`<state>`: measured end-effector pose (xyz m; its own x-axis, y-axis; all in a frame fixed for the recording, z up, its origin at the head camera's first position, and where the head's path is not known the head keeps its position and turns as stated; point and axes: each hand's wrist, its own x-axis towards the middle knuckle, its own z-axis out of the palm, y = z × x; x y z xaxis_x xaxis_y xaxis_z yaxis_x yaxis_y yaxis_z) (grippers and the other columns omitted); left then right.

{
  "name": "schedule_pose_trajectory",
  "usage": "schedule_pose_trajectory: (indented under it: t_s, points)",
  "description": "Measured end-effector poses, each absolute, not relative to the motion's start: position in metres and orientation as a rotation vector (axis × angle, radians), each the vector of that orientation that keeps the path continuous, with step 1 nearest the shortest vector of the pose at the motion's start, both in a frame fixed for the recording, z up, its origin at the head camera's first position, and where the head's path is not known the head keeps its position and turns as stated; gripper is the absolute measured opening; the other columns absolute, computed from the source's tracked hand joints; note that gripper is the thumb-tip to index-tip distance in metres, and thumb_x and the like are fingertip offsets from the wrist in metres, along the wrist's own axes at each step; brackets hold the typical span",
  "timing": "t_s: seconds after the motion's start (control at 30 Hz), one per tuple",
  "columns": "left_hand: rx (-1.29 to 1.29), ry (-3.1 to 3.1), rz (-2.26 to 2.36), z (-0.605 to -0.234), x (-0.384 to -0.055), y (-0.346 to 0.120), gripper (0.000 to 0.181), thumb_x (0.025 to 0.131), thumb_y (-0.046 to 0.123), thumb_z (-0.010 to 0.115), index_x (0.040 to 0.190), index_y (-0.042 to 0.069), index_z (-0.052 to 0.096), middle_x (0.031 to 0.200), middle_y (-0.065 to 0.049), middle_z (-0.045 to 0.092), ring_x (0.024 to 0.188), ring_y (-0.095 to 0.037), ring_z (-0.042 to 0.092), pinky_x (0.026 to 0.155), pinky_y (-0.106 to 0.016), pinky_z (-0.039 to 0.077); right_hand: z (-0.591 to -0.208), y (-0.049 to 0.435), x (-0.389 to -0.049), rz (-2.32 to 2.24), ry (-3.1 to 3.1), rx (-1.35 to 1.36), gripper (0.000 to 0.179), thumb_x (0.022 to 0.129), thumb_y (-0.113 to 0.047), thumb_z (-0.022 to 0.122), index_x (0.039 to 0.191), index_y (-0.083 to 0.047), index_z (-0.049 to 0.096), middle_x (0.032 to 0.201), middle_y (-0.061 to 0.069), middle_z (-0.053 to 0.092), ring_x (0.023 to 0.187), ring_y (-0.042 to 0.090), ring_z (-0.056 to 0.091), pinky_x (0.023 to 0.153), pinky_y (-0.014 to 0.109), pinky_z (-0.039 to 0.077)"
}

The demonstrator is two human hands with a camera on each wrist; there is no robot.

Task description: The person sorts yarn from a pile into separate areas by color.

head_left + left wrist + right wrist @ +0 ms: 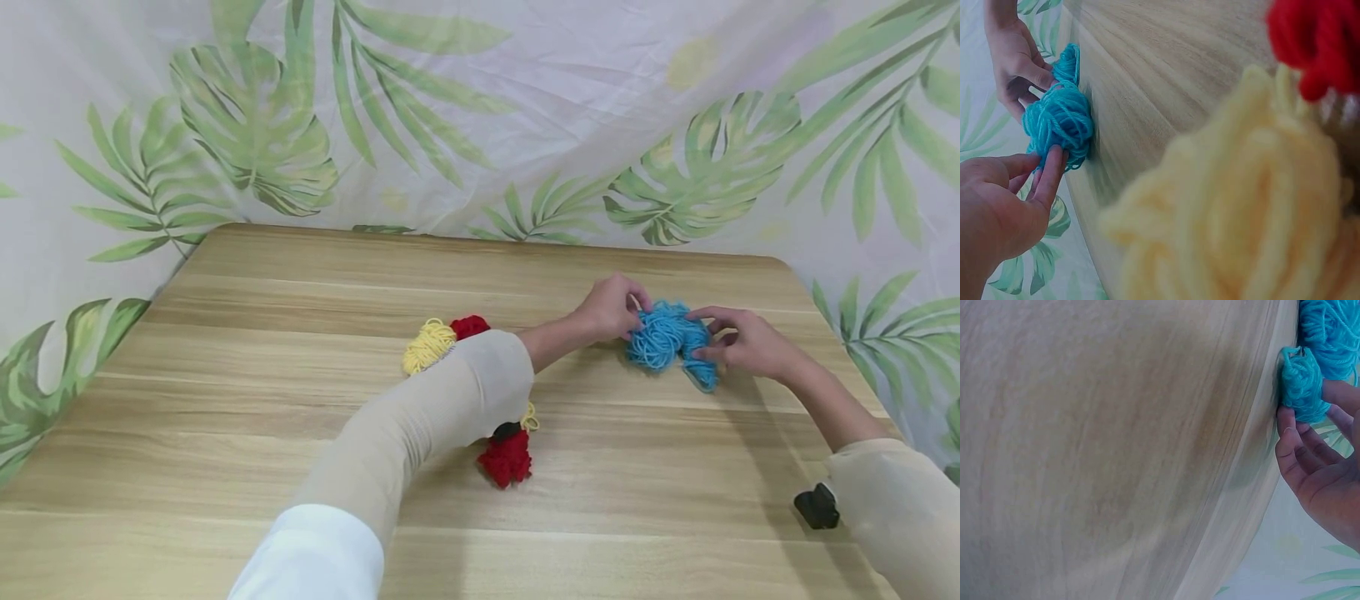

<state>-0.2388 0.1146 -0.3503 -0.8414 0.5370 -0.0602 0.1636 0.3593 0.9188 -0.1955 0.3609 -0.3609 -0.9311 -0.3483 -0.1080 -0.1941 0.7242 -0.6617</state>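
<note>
A large blue yarn ball (656,337) and a smaller blue yarn bundle (698,354) lie side by side on the right part of the table. My left hand (611,308) pinches the left side of the large ball between thumb and fingers, which the left wrist view shows closely. From the right, my right hand (750,340) holds the smaller bundle; in the right wrist view its fingers (1291,450) and thumb curl around that bundle (1302,387).
Yellow yarn (429,346) and red yarn (470,326) lie left of centre, partly hidden by my left sleeve (420,417). Nearer is another red yarn bundle (506,460), with a yellow loop (530,417) beside it. A leaf-print cloth (480,108) hangs behind the wooden table (300,433).
</note>
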Motion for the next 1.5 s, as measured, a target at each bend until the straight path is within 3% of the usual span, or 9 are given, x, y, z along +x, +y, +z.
schedule_pose_trajectory:
  t_s: [0.23,0.5,0.7,0.93,1.1,1.3,1.5]
  points:
    - [0.642,2.242,1.435,-0.351,-0.237,0.118,0.028,0.086,-0.019,0.072,0.111,-0.008,0.072,0.082,-0.006,0.053,0.07,-0.013,0.057,0.063,-0.022,0.059,-0.361,0.361,-0.196,-0.984,2.704,-0.414,0.053,0.09,0.001,0.076,0.137,0.012,0.054,0.103,0.023,0.064,0.075,0.015,0.065,0.057,0.03,0.055]
    - [0.68,2.214,1.364,-0.35,-0.237,0.118,0.033,0.086,-0.018,0.073,0.117,-0.007,0.07,0.086,-0.008,0.056,0.067,-0.015,0.062,0.071,-0.03,0.062,-0.361,0.362,-0.197,-0.958,2.724,-0.439,0.053,0.089,0.0,0.077,0.136,0.011,0.055,0.103,0.023,0.065,0.081,0.021,0.066,0.059,0.028,0.055]
    - [0.678,2.217,1.303,-0.344,-0.237,0.113,0.036,0.087,-0.016,0.073,0.121,-0.003,0.07,0.092,-0.008,0.058,0.071,-0.014,0.06,0.07,-0.029,0.062,-0.361,0.362,-0.197,-0.941,2.729,-0.447,0.052,0.09,-0.001,0.077,0.136,0.011,0.056,0.103,0.022,0.064,0.083,0.02,0.065,0.061,0.027,0.055]
    - [0.695,2.21,1.3,-0.34,-0.238,0.102,0.04,0.086,-0.017,0.073,0.123,-0.003,0.07,0.102,-0.014,0.063,0.075,-0.014,0.059,0.074,-0.034,0.062,-0.36,0.361,-0.198,-0.918,2.734,-0.443,0.052,0.09,-0.001,0.077,0.136,0.01,0.056,0.104,0.022,0.064,0.088,0.026,0.066,0.062,0.027,0.055]
    - [0.749,2.237,1.269,-0.339,-0.238,0.093,0.04,0.086,-0.016,0.074,0.124,-0.004,0.069,0.102,-0.015,0.066,0.076,-0.015,0.062,0.067,-0.026,0.06,-0.359,0.362,-0.198,-0.898,2.74,-0.448,0.053,0.09,-0.003,0.078,0.137,0.01,0.056,0.103,0.021,0.065,0.089,0.024,0.066,0.061,0.027,0.055]
    - [0.865,2.33,1.164,-0.333,-0.237,0.082,0.038,0.089,-0.009,0.074,0.126,-0.001,0.07,0.113,-0.018,0.07,0.097,-0.02,0.064,0.069,-0.019,0.052,-0.356,0.363,-0.199,-0.857,2.739,-0.454,0.053,0.09,-0.003,0.078,0.137,0.01,0.055,0.104,0.022,0.067,0.086,0.018,0.065,0.06,0.03,0.057]
    - [0.909,2.348,1.127,-0.328,-0.239,0.071,0.038,0.091,-0.007,0.072,0.129,-0.002,0.069,0.122,-0.021,0.07,0.109,-0.024,0.064,0.08,-0.021,0.051,-0.352,0.365,-0.2,-0.766,2.76,-0.477,0.055,0.091,-0.006,0.079,0.138,0.009,0.055,0.11,0.029,0.068,0.097,0.038,0.07,0.062,0.027,0.057]
